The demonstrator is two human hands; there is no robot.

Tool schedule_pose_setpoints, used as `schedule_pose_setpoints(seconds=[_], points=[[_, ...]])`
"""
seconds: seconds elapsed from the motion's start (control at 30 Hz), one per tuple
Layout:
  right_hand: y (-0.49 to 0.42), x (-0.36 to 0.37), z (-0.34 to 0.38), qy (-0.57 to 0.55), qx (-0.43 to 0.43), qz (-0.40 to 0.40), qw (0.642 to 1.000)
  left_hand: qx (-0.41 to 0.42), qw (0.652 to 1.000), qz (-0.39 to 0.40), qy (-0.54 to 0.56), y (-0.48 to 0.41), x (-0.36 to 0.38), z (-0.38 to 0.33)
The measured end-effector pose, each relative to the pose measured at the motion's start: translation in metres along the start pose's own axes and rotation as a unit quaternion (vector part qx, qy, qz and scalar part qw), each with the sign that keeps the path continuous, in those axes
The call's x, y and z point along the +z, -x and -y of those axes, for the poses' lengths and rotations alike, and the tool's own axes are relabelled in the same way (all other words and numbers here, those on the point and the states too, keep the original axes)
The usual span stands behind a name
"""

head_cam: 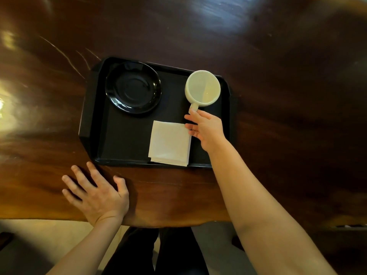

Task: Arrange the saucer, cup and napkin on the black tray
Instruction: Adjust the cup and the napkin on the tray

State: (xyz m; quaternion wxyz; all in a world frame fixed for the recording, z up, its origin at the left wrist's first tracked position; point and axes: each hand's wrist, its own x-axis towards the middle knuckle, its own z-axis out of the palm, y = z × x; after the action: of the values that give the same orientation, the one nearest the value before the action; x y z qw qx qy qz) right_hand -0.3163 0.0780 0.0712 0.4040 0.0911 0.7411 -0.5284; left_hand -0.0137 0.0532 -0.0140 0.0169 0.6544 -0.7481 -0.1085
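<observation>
Left hand [97,195] flat, fingers spread on table [258,56]; right hand [206,128] pinching cup [202,88] handle, fingertips hidden.

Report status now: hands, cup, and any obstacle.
Right hand pinching handle of white ceramic cup. Left hand flat on brown wooden table. Glossy black round saucer empty; path clear.
</observation>
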Motion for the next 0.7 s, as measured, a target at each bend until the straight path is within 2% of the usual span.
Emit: schedule_pose_setpoints(seconds=[0.27,0.7], points=[[-0.013,0.006,0.014,-0.004,-0.006,-0.027,1.000,0.003,1.000,-0.003,0.006,0.001,-0.002,0.000],[-0.018,-0.042,0.003,-0.018,-0.003,-0.106,0.994,0.003,1.000,0.003,0.009,0.002,-0.003,-0.001]])
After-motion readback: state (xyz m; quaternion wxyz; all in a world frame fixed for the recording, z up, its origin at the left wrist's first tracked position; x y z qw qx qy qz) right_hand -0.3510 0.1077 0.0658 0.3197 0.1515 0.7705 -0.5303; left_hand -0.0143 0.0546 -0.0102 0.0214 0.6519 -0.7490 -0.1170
